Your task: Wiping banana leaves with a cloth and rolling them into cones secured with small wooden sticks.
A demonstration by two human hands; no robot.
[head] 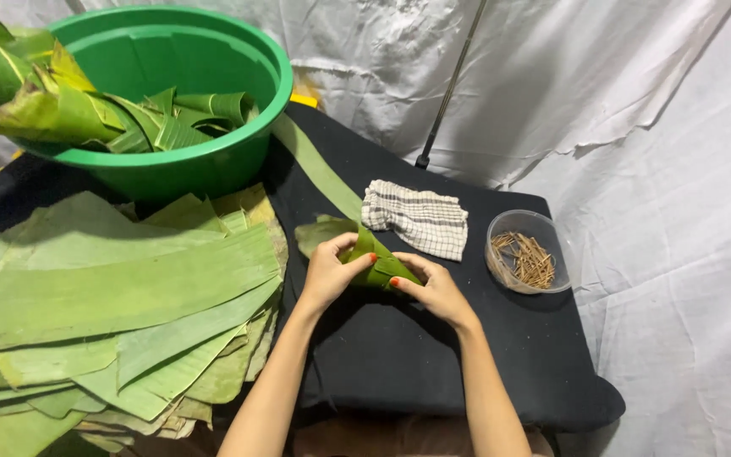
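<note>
Both grips pinch folded green banana-leaf cone (376,261) | left hand (328,272) steadies the fold, right hand (436,289) presses its tip | I note clear round bowl of thin sticks (524,256) near.

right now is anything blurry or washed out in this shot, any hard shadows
Head view: evenly lit and mostly sharp; both hands, left and right, and the folded leaf read clearly. The white sheet looks bright but keeps its creases. Soft shadows under the green tub; the black tabletop shows little detail.

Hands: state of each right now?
Left hand: closed, gripping folded banana leaf.
Right hand: closed, pinching the same leaf.
</note>
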